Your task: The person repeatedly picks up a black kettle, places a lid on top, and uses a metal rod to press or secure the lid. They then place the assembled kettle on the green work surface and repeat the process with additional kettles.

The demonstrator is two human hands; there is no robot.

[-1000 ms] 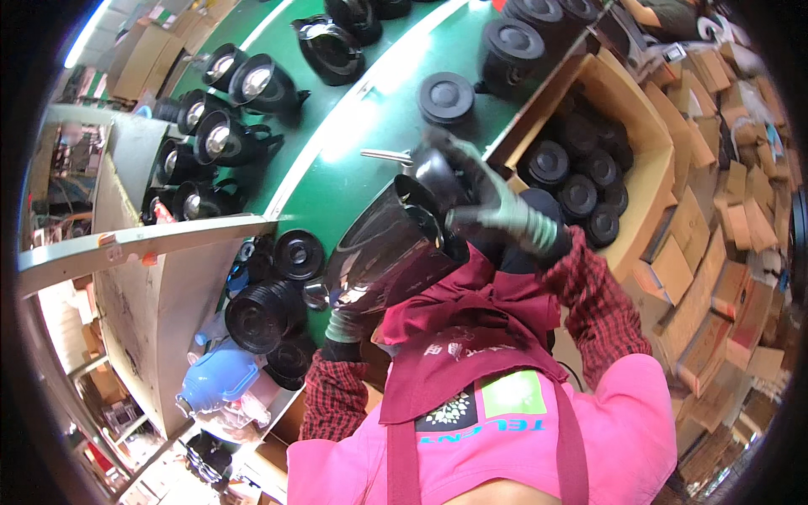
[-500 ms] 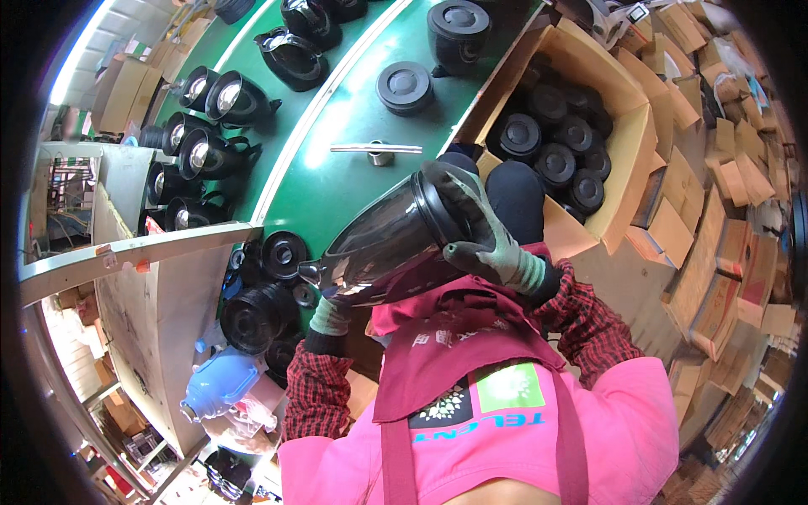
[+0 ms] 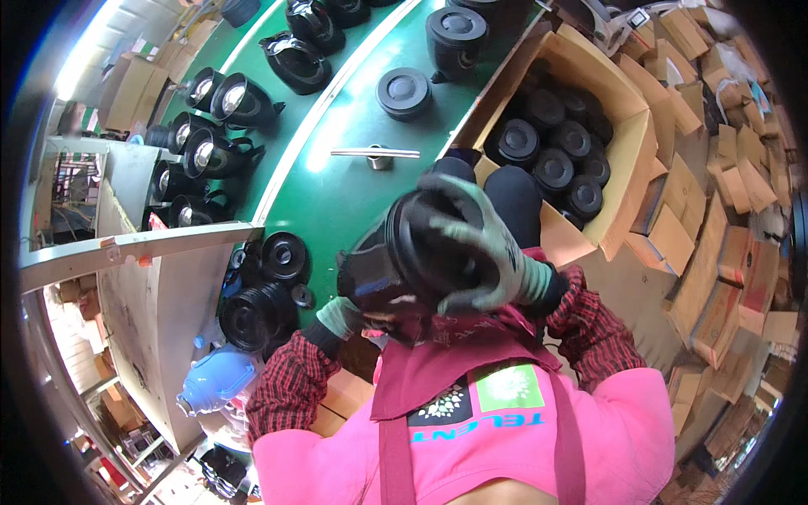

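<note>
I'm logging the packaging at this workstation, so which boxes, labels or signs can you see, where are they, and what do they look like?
Open cardboard box: right of the green belt, brown, holding black round parts.
Pile of flat cardboard boxes: far right, tan, stacked loosely.
Closed cardboard boxes: upper left beyond the belt, brown.
Apron patch: on the pink apron, green square beside a dark round emblem.

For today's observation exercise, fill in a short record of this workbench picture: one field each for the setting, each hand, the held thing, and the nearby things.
Setting: green work surface seen from above
Left hand: gloved, under the black mask
Right hand: gloved, fingers spread over the round part on the mask's side
Held thing: black mask, lifted off the table
Right side: cardboard box of black round canisters
Left side: more masks in rows
On table: metal T-handle tool
</note>
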